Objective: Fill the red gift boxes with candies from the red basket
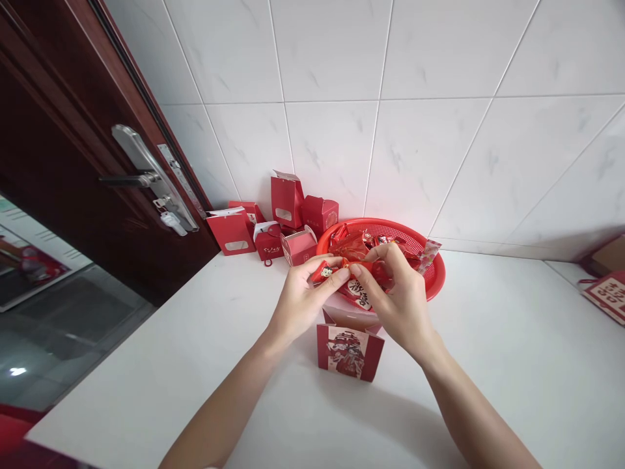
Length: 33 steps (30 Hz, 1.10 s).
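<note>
Both hands meet over the near side of a red basket (436, 277) that holds red wrapped packets (350, 245). My left hand (305, 290) is closed on a small red packet (319, 272) with a printed figure on it. Thumb and fingers of my right hand (398, 293) pinch red wrapping close to the left thumb; whether it belongs to the same packet is hard to tell. Just below the hands stands a red printed box (347, 352), its top open.
Several small red boxes (287, 202) stand by the tiled wall, left of the basket. A door (63, 130) with keys in its lock is at the left. Another red box (608, 293) lies on the white table (195, 352) at the far right.
</note>
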Tool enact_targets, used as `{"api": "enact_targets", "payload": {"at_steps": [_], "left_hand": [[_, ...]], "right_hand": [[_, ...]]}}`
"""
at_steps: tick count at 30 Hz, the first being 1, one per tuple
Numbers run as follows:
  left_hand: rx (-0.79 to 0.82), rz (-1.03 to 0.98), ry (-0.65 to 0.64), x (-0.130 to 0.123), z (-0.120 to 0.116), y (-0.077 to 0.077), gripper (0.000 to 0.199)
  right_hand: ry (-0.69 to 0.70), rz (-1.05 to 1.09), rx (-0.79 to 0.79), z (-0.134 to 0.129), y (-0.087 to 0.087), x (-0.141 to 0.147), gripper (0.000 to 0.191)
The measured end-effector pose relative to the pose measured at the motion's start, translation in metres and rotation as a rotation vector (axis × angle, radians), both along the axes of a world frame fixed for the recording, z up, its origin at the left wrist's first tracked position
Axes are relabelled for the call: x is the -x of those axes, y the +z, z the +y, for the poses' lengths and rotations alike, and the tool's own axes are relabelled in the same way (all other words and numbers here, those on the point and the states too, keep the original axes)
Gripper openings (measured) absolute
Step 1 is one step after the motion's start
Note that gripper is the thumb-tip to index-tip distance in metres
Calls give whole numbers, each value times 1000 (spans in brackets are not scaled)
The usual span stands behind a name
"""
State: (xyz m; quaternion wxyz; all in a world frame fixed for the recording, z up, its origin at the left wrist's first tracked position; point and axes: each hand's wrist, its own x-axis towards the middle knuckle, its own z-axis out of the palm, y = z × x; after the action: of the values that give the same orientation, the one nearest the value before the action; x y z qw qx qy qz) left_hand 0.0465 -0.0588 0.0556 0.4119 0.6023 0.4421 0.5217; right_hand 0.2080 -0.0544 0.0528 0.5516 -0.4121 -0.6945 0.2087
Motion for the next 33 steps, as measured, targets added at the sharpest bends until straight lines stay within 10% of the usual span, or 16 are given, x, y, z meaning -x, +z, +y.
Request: {"api": "enact_targets", "payload": {"at_steps": [6,12,24,33], "left_hand": [[23,139,-4,31,-2,18,30],[129,402,-378,64,-16,36,14],[115,755,-906,45,-15,26,28],[94,865,-919,47,-26,27,28]], "right_hand": [[143,107,62,4,3,-15,17],[318,96,200,-1,16,-38,24],[319,-339,300,-20,12,-17,32],[534,-395,249,-14,15,-24,21]]}}
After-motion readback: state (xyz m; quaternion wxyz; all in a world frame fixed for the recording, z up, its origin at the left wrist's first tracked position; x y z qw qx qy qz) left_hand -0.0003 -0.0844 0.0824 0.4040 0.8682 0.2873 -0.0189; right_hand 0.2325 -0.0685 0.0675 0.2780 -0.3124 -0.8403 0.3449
